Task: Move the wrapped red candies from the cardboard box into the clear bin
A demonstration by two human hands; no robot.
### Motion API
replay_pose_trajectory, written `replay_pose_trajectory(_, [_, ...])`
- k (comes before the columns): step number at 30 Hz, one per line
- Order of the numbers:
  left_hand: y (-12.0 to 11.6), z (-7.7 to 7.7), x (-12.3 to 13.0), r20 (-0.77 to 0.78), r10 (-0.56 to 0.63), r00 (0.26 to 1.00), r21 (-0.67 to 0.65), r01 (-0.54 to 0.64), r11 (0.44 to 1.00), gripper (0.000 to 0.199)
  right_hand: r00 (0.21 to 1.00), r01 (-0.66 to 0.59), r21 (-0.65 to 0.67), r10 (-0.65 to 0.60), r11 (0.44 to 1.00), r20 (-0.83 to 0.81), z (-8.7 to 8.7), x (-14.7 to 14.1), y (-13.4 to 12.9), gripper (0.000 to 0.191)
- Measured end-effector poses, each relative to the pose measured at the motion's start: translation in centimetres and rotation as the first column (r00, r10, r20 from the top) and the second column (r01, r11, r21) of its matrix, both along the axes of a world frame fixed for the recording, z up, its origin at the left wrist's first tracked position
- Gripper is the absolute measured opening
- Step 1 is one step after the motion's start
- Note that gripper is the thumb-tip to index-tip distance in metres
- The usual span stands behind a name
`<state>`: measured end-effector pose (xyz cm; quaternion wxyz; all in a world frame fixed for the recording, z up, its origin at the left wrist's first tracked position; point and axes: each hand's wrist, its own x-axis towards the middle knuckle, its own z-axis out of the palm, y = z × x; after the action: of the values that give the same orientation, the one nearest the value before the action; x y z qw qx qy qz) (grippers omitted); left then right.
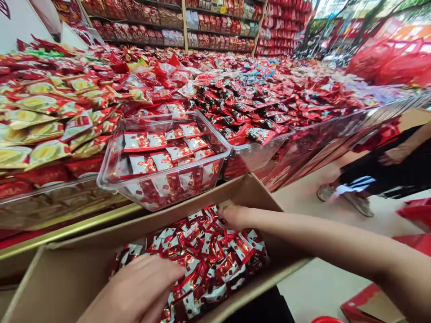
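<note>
A cardboard box [81, 260] in front of me holds a heap of small red-and-white snack packets [198, 258]. My right hand [232, 217] reaches into its far side, by the inner wall. The fingers are curled down among the packets, and what they grip is hidden. Low over the near left of the heap is my left hand [141, 280], its fingers loosely extended and no packet visible in it; the thumb is partly hidden. Just beyond the box, a clear plastic bin [151, 197] holds similar packets [168, 154] laid in neat rows.
Yellow-and-red packets [40, 121] are piled on the left, and dark red packets [242, 103] fill bins on the right. Stocked shelves [185, 27] stand behind. Another person's hand [392, 154] shows at right. A red carton [370, 305] sits on the floor.
</note>
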<state>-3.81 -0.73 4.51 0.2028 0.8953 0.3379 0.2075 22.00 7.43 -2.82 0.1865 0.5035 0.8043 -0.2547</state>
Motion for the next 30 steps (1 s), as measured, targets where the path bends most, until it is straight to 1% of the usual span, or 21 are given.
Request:
replay_pose_trajectory(2, [0.0, 0.3, 1.0, -0.069, -0.045, 0.997, -0.086, 0.039, 0.996, 0.028, 0.999, 0.038, 0.026, -0.037, 0.999, -0.040, -2.3, -0.5, 0.0, 0.033])
replay_pose_trajectory(3, [0.0, 0.2, 1.1, -0.077, -0.029, 0.997, -0.123, 0.019, 0.992, 0.026, 0.997, 0.048, 0.026, -0.046, 0.998, -0.068, -3.0, -0.7, 0.0, 0.031])
replay_pose_trajectory(5, [-0.1, -0.5, 0.8, -0.059, 0.033, 0.998, -0.188, -0.044, 0.981, 0.023, 0.989, 0.049, 0.012, -0.047, 0.999, -0.141, -3.7, -0.7, 0.0, 0.022])
replay_pose_trajectory(8, [-0.3, -1.7, 0.2, -0.040, 0.169, 0.985, -0.288, -0.173, 0.942, 0.019, 0.961, 0.064, 0.002, -0.061, 0.998, -0.271, -3.2, -0.6, -0.1, 0.012])
replay_pose_trajectory(9, [-0.3, -2.0, 0.2, -0.034, 0.233, 0.972, -0.330, -0.231, 0.915, 0.019, 0.947, 0.074, -0.001, -0.071, 0.997, -0.313, -2.8, -0.7, -0.2, 0.012])
replay_pose_trajectory(11, [-0.2, -2.6, 0.7, 0.015, 0.377, 0.926, -0.455, -0.330, 0.827, 0.023, 0.916, 0.090, -0.017, -0.090, 0.996, -0.392, -1.6, -1.1, -0.5, 0.017])
replay_pose_trajectory(12, [-0.2, -2.9, 1.1, 0.056, 0.444, 0.894, -0.537, -0.348, 0.769, 0.028, 0.875, 0.118, -0.060, -0.132, 0.991, -0.466, -0.8, -1.5, -0.8, 0.021])
replay_pose_trajectory(13, [-0.2, -3.1, 1.6, 0.105, 0.498, 0.861, -0.625, -0.333, 0.706, 0.034, 0.805, 0.149, -0.142, -0.203, 0.979, -0.558, -0.1, -1.9, -1.1, 0.024])
replay_pose_trajectory(14, [-0.1, -3.2, 2.2, 0.155, 0.533, 0.832, -0.704, -0.285, 0.650, 0.042, 0.700, 0.175, -0.254, -0.301, 0.951, -0.648, 0.7, -2.4, -1.5, 0.026])
replay_pose_trajectory(15, [-0.1, -3.3, 2.7, 0.205, 0.549, 0.811, -0.769, -0.214, 0.602, 0.049, 0.569, 0.183, -0.383, -0.415, 0.906, -0.710, 1.4, -2.9, -2.0, 0.028])
replay_pose_trajectory(16, [-0.1, -3.3, 3.1, 0.249, 0.551, 0.796, -0.815, -0.135, 0.563, 0.053, 0.436, 0.166, -0.503, -0.521, 0.848, -0.734, 2.1, -3.3, -2.5, 0.031])
replay_pose_trajectory(17, [-0.2, -3.2, 3.4, 0.276, 0.548, 0.790, -0.846, -0.070, 0.528, 0.053, 0.334, 0.135, -0.593, -0.600, 0.794, -0.727, 2.7, -3.7, -2.9, 0.033])
replay_pose_trajectory(18, [-0.3, -3.0, 3.7, 0.291, 0.540, 0.790, -0.865, -0.025, 0.501, 0.050, 0.279, 0.103, -0.644, -0.643, 0.758, -0.713, 3.2, -4.0, -3.3, 0.034])
replay_pose_trajectory(19, [-0.4, -2.8, 3.8, 0.293, 0.534, 0.793, -0.873, -0.006, 0.488, 0.046, 0.247, 0.080, -0.673, -0.668, 0.736, -0.702, 3.6, -4.3, -3.7, 0.034])
replay_pose_trajectory(21, [-0.5, -2.3, 3.7, 0.259, 0.533, 0.805, -0.869, -0.046, 0.493, 0.040, 0.207, 0.056, -0.695, -0.689, 0.717, -0.694, 4.1, -4.6, -4.2, 0.033])
replay_pose_trajectory(22, [-0.6, -2.1, 3.7, 0.242, 0.531, 0.812, -0.852, -0.084, 0.517, 0.038, 0.191, 0.055, -0.700, -0.696, 0.712, -0.692, 4.2, -4.7, -4.3, 0.032])
replay_pose_trajectory(24, [-0.7, -1.8, 3.5, 0.217, 0.511, 0.831, -0.775, -0.171, 0.608, 0.036, 0.166, 0.061, -0.719, -0.717, 0.693, -0.677, 4.2, -4.9, -4.5, 0.032])
replay_pose_trajectory(27, [-0.6, -1.7, 3.2, 0.149, 0.474, 0.868, -0.578, -0.312, 0.754, 0.034, 0.170, 0.046, -0.747, -0.742, 0.663, -0.648, 3.6, -5.0, -4.2, 0.035])
replay_pose_trajectory(28, [-0.5, -1.8, 3.0, 0.102, 0.479, 0.872, -0.509, -0.368, 0.778, 0.033, 0.203, 0.051, -0.739, -0.732, 0.672, -0.651, 3.2, -5.0, -4.0, 0.038])
replay_pose_trajectory(29, [-0.4, -2.0, 2.8, 0.042, 0.490, 0.871, -0.450, -0.422, 0.787, 0.033, 0.284, 0.094, -0.700, -0.693, 0.708, -0.663, 2.7, -5.0, -3.7, 0.041])
replay_pose_trajectory(30, [-0.2, -2.3, 2.5, -0.033, 0.495, 0.868, -0.404, -0.464, 0.788, 0.032, 0.406, 0.160, -0.627, -0.630, 0.762, -0.662, 2.0, -5.0, -3.4, 0.044])
